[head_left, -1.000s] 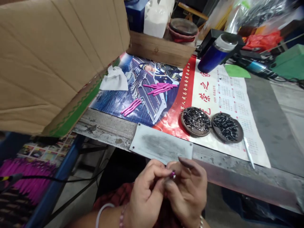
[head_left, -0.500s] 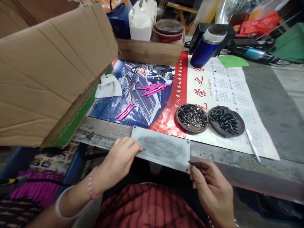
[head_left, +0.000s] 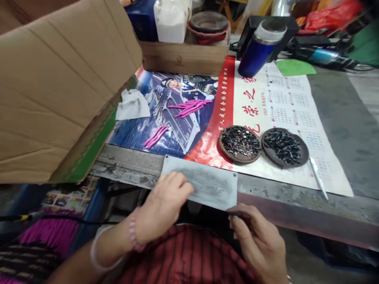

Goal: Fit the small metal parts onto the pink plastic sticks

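Plate right there at six o'clock from my seat, grey and flat, lying at the near edge of the bench, darkened through its middle. Left hand is over its eight-o'clock end, fingers curled and close together; I can't tell from here whether they press on it or hold anything. Right hand sits out at five o'clock, just beside the plate's near corner, thumb and forefinger drawn into a narrow pinch, and whatever might be between them is hidden from me. How would that plate handle? I'd call it thin and stiff, probably smooth enough for fingertips to skid, and dark dots at its corners make me suspect it's fastened, so I'd lay a palm flat rather than tug an edge. Up at twelve, pink rods, with a smaller bunch at nine: slim, likely light, so I'd pinch one mid-length. Three o'clock, dish of shiny bits, and farther out dish of dark pins: tiny, slippery stuff, I'd reckon, fingertips only.
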